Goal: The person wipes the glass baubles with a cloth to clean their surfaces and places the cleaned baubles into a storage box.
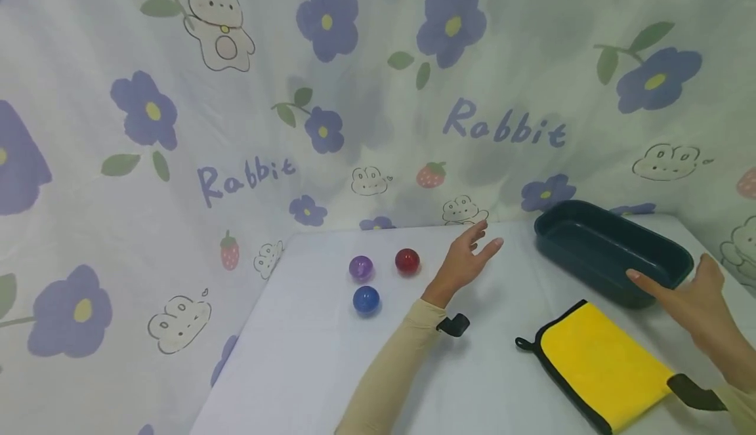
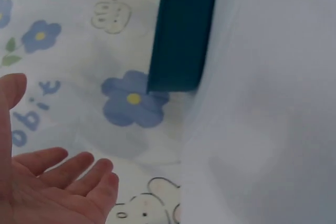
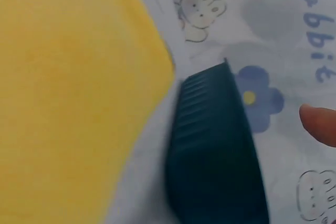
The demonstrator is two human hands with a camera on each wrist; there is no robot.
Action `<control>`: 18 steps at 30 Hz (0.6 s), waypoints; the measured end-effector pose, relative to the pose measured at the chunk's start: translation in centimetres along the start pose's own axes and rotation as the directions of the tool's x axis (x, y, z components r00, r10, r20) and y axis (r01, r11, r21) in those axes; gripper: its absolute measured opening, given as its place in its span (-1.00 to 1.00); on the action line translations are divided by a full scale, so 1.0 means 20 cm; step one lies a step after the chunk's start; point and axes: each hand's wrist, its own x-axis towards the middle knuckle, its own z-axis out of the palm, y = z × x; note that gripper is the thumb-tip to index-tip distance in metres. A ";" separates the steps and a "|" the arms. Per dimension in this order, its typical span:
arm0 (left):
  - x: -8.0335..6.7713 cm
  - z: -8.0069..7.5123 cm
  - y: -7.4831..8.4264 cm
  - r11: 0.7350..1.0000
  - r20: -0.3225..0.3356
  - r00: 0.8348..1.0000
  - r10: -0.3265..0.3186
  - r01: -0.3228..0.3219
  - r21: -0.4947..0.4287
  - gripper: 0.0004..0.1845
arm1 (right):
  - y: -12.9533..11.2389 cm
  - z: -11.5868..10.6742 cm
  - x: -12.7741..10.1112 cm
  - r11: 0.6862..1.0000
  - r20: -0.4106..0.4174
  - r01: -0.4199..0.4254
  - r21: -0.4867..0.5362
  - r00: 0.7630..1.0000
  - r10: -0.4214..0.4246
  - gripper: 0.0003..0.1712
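My left hand (image 1: 466, 258) hovers open over the white table, fingers spread and holding nothing, just right of the red ball (image 1: 407, 260). In the left wrist view its palm (image 2: 47, 187) faces up with relaxed fingers. A purple ball (image 1: 361, 267) and a blue ball (image 1: 366, 299) lie left of the red one. My right hand (image 1: 688, 297) is open with straight fingers near the front rim of the dark teal tray (image 1: 608, 251), above the yellow cloth (image 1: 602, 363). The right wrist view shows the tray (image 3: 215, 156), the cloth (image 3: 68, 93) and one fingertip (image 3: 317, 121).
A rabbit-and-flower printed curtain (image 1: 236, 107) hangs close behind and to the left of the table (image 1: 307, 363). The table's left edge runs diagonally at the lower left. The tray (image 2: 181, 30) is empty and sits at the back right corner.
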 end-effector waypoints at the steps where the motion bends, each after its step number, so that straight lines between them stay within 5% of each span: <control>1: 0.01 0.01 -0.01 1.000 -0.001 1.000 -0.007 0.007 -0.012 -0.30 | 0.01 0.00 0.00 0.999 0.009 -0.047 0.014 0.999 0.046 0.44; 7: 0.04 0.09 -0.04 0.995 0.038 0.994 -0.101 0.102 -0.025 -0.24 | 0.08 0.06 0.02 0.971 0.081 -0.201 0.132 0.978 0.192 0.52; 14: 0.05 0.15 -0.04 0.980 0.041 0.979 -0.199 0.199 0.008 -0.22 | 0.12 0.15 0.04 0.965 0.038 -0.016 0.262 0.999 0.006 0.37; 18: 0.05 0.17 -0.05 0.972 0.038 0.971 -0.235 0.235 0.006 -0.23 | 0.12 0.16 0.05 0.962 -0.004 -0.023 0.271 1.000 0.025 0.31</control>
